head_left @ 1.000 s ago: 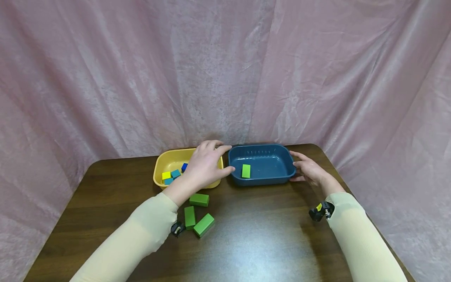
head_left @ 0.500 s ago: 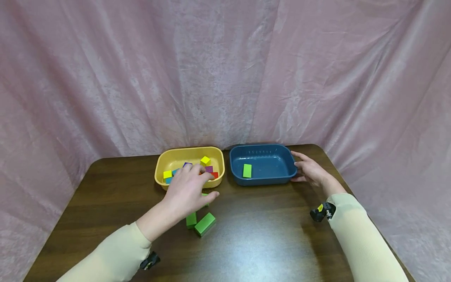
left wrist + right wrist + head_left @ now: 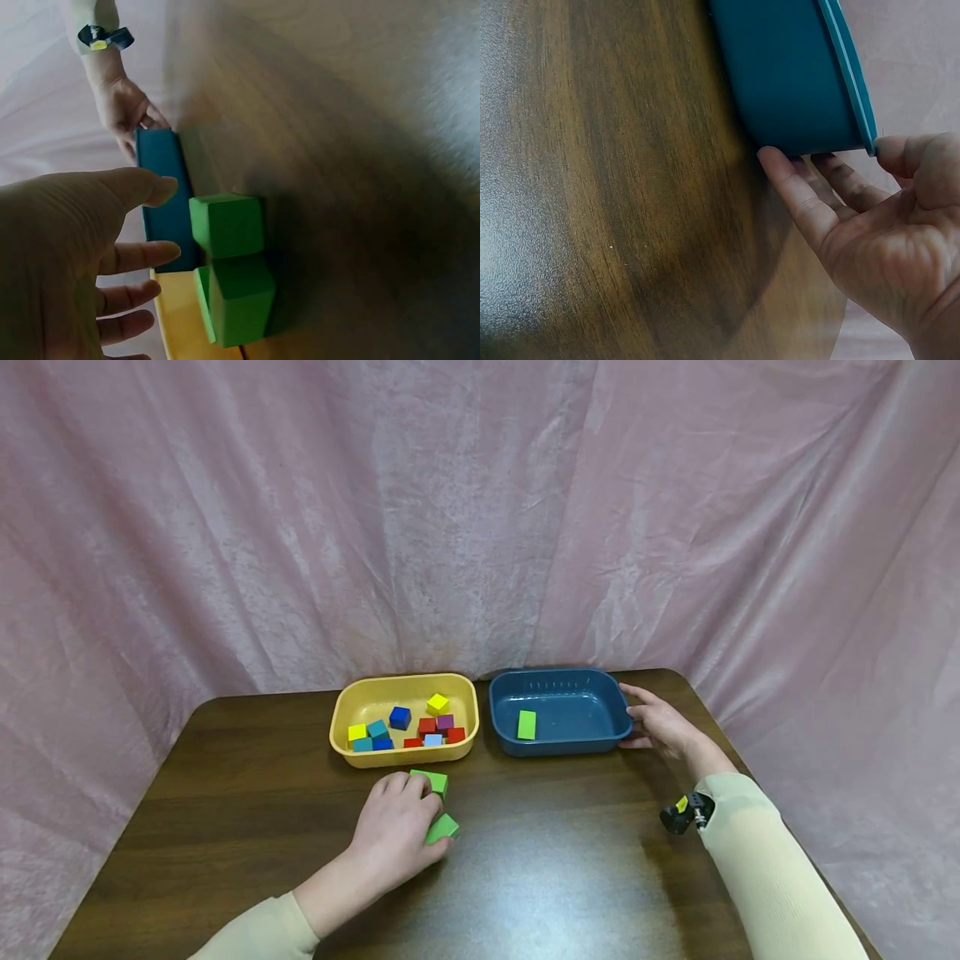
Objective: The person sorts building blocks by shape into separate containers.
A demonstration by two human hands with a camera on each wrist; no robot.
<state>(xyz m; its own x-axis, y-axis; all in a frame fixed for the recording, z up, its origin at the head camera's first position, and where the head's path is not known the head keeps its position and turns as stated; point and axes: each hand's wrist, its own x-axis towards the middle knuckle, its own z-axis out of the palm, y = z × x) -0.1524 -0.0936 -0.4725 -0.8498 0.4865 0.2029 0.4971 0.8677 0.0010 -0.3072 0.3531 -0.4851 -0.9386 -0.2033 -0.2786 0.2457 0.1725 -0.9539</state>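
Note:
My left hand (image 3: 396, 831) is over the loose green blocks (image 3: 442, 828) on the table, thumb and fingers spread. In the left wrist view the thumb and fingertips stand apart from the upright ends of the green blocks (image 3: 226, 226). In the head view the hand hides part of the group. My right hand (image 3: 663, 725) is at the right end of the blue bin (image 3: 558, 747), which holds one light green block (image 3: 527, 725). In the right wrist view its fingertips touch the bin's end wall, with the thumb at the rim.
Left of the blue bin stands a yellow bin (image 3: 341, 752) with several small cubes in yellow, blue, teal, red and purple. Both bins sit near the far edge of the brown wooden table (image 3: 540, 860). A pink curtain (image 3: 480, 527) hangs behind.
My left hand has moved back toward me and left, from between the two bins to the green blocks. The yellow bin's cubes have come into full view. My right hand stays at the blue bin.

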